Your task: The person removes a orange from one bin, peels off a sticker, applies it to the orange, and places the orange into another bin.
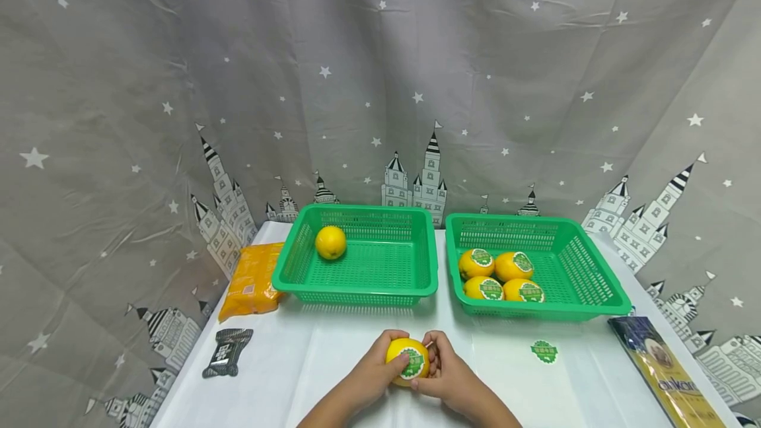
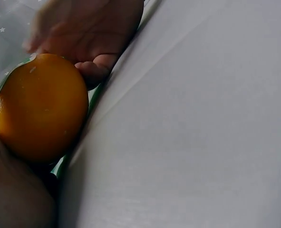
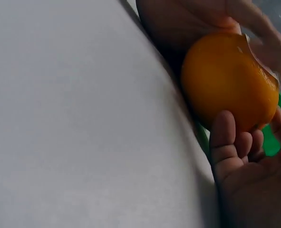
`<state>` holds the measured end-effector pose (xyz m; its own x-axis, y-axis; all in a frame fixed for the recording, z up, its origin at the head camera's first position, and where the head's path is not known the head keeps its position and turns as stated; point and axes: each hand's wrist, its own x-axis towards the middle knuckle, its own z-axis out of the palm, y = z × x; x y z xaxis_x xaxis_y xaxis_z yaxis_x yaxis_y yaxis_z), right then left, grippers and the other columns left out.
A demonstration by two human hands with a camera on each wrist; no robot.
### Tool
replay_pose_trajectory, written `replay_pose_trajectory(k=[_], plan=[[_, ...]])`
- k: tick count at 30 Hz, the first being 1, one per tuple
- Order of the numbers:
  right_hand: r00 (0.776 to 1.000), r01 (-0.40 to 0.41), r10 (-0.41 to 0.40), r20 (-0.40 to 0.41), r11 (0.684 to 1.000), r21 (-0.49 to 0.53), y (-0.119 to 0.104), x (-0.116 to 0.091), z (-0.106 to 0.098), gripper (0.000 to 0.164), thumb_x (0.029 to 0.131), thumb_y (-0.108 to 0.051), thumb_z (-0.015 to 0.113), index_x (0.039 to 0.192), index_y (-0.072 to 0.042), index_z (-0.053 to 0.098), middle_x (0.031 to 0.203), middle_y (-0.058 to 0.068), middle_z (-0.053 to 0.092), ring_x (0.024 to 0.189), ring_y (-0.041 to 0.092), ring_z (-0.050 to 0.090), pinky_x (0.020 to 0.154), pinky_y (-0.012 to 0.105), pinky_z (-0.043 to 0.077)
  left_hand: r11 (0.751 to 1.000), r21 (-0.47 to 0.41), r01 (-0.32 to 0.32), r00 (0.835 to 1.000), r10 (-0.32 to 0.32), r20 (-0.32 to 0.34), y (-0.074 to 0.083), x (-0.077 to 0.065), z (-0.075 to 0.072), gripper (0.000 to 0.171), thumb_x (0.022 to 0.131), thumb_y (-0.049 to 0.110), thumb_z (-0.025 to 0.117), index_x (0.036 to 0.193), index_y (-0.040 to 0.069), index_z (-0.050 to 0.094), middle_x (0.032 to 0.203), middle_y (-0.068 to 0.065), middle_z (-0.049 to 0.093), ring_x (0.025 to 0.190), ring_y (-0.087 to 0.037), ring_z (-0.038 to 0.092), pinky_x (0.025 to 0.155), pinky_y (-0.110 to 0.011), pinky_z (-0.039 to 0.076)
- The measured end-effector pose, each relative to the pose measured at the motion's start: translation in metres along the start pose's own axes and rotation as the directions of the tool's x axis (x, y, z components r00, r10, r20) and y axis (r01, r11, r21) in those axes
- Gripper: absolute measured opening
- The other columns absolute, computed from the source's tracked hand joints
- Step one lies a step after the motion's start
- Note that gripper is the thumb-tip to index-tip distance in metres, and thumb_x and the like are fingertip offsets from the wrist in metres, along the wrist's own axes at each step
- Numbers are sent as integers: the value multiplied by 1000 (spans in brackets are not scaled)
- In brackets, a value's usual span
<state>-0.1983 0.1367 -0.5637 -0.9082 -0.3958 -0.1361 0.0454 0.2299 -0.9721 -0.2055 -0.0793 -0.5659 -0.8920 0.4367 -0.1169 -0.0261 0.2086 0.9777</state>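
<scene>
Near the front of the table, both hands hold an orange point(image 1: 399, 351) with a green-and-white label point(image 1: 413, 363) on its peel. My left hand point(image 1: 378, 363) grips it from the left, its thumb lying across the label. At the other side my right hand point(image 1: 446, 375) has its fingers curled against the orange, with the thumb at its lower right. In the right wrist view, those fingertips point(image 3: 223, 127) touch the underside of the fruit. One edge of the label stands off the peel there. The left wrist view shows the orange's bare side, with the label's edge along its upper left.
The left green basket point(image 1: 357, 290) contains one orange point(image 1: 330, 242) without a visible label. Several labelled oranges point(image 1: 518, 266) sit in the right green basket point(image 1: 585, 279). Another label point(image 1: 543, 352) lies right of the hands. Around are an orange packet point(image 1: 252, 279), a black packet point(image 1: 228, 352) and a gold-and-black bag point(image 1: 666, 375).
</scene>
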Motion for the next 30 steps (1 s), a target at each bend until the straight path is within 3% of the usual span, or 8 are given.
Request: replay_pose_trajectory(k=[5, 9, 12, 17, 25, 30], plan=[[998, -62, 64, -26, 996, 64, -2, 4, 3, 41, 100, -29, 68, 125, -10, 40, 92, 4, 45, 74, 18, 53, 63, 24, 49, 998, 54, -24, 1000, 23, 22, -4, 1, -2, 69, 95, 44, 76, 147, 13, 43, 132, -6, 56, 112, -19, 58, 92, -28, 51], [987, -94, 101, -123, 994, 59, -1, 7, 10, 44, 98, -42, 73, 118, -13, 46, 83, 1, 45, 64, 16, 51, 53, 24, 45, 992, 113, -50, 999, 49, 18, -8, -1, -1, 74, 88, 38, 86, 145, 18, 44, 131, -4, 55, 109, -17, 58, 88, -24, 50], [980, -96, 106, -167, 993, 66, 1, 9, 13, 42, 98, -42, 73, 116, -14, 48, 81, 0, 45, 62, 16, 49, 49, 24, 42, 990, 135, -50, 999, 48, 13, -8, 0, 0, 75, 85, 32, 88, 144, 19, 44, 131, -4, 55, 110, -17, 57, 90, -25, 50], [977, -85, 107, -183, 988, 126, 1, 11, 13, 25, 108, -33, 59, 116, -12, 50, 85, 2, 47, 65, 19, 51, 53, 26, 46, 986, 161, -32, 999, 31, 13, -5, 1, -2, 79, 81, 29, 91, 145, 23, 43, 132, -2, 55, 114, -17, 56, 97, -32, 48], [983, -90, 95, -158, 995, 39, 4, 11, 18, 48, 97, -46, 73, 116, -13, 44, 82, 1, 45, 61, 16, 48, 50, 23, 42, 990, 132, -46, 999, 42, 30, -8, -4, -5, 68, 94, 40, 79, 146, 17, 42, 132, -5, 54, 108, -16, 57, 87, -23, 51], [982, -90, 103, -157, 992, 86, 4, 11, 14, 34, 107, -42, 58, 117, -12, 46, 88, 4, 48, 66, 19, 51, 54, 27, 48, 985, 162, -57, 998, 53, 27, -9, -1, -5, 75, 86, 35, 86, 145, 22, 43, 132, -3, 55, 111, -16, 57, 93, -27, 49]])
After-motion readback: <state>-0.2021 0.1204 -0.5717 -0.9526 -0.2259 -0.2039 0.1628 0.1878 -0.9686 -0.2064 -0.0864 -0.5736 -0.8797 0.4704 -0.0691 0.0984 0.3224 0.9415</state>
